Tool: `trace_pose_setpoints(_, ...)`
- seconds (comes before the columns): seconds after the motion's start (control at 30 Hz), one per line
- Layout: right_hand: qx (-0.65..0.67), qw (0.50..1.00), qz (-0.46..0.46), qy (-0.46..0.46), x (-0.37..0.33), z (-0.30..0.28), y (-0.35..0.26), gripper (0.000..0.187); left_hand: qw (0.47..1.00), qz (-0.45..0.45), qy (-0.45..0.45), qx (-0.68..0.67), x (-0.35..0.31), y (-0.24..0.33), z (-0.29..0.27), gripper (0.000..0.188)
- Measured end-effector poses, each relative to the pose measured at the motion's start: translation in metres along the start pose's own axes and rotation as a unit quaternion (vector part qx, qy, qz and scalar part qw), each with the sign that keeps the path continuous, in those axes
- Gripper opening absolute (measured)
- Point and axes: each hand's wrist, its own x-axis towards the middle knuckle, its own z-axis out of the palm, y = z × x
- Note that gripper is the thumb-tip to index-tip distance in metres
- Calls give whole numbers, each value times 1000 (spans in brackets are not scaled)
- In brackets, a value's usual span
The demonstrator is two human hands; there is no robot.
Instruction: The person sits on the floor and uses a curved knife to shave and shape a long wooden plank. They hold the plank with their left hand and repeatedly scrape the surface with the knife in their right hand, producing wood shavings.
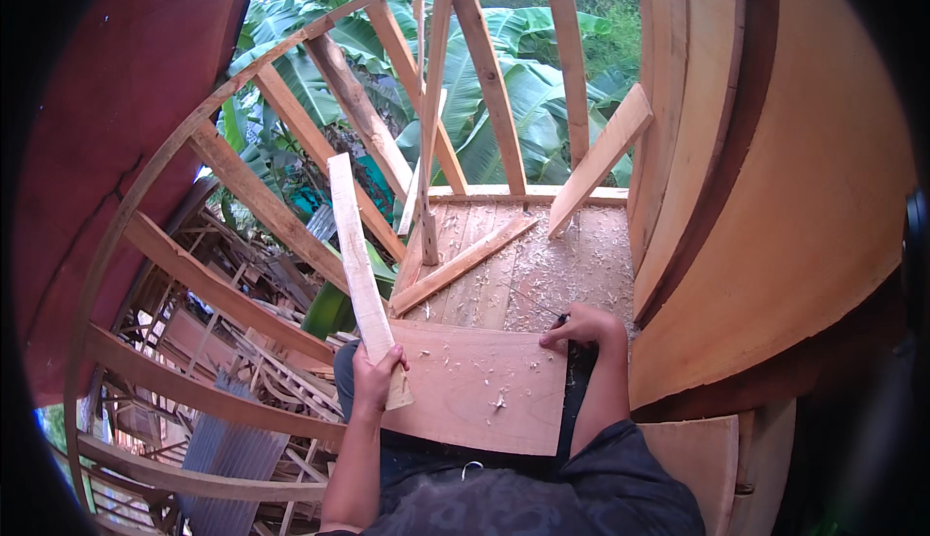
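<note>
My left hand [373, 377] is wrapped round the lower end of a long pale wooden slat [356, 255], which stands up and leans a little left. My right hand [587, 327] is closed at the upper right corner of a wide wooden board [475, 381] lying across my lap. From its fingers a thin dark tool [539, 306] points up and left; its kind is too small to make out. A few curled shavings lie on the board.
Ahead is a plank floor [591, 265] strewn with shavings. On it lies a wooden batten [465, 263], and another piece [603, 160] leans at the right. Slatted railing [232, 187] curves round the left and front. A smooth wooden panel [775, 207] rises at right.
</note>
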Motion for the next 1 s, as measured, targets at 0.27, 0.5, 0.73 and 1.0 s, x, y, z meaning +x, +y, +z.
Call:
trace_pose_setpoints(0.27, 48, 997, -53, -14, -15, 2, -2, 37, 1000, 11, -7, -9, -27, 45, -10, 17)
trace_pose_setpoints(0.5, 12, 999, -20, -48, 7, -6, -12, 38, 999, -29, -41, 11, -5, 24, -25, 17)
trace_pose_setpoints(0.73, -36, 998, 13, -57, 26, -1, 12, 48, 995, -92, -27, -33, 20, -1, -43, 14)
trace_pose_setpoints(1.0, -31, 997, 12, -71, 40, -5, 17, 50, 986, -159, -8, -57, 13, -13, -48, 15)
